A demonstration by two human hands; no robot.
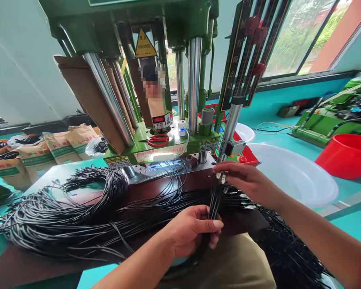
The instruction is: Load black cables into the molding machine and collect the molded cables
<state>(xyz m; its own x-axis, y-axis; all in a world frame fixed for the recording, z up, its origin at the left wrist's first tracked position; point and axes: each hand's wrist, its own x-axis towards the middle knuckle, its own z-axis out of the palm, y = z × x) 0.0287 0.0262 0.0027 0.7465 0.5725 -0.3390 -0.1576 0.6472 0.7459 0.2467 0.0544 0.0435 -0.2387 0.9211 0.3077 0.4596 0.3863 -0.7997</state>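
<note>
My left hand [197, 228] is wrapped round a bundle of thin black cables [216, 200] in front of my lap. Just above it, my right hand [246, 178] has its fingers at the top of the same bundle, where small metallic connector ends [221, 176] show. Both hands are in front of the green press machine [174, 146]. Many more black cables [63, 216] lie coiled and spread over the dark red work surface [27, 265] to the left and behind my hands.
Red scissors [158, 140] lie on the machine's green plate. To the right are a white tub [291, 172] and a red bucket [345, 156]. Paper sacks [60, 146] stand at the left. More cables [285, 241] hang in a pile beside my right leg.
</note>
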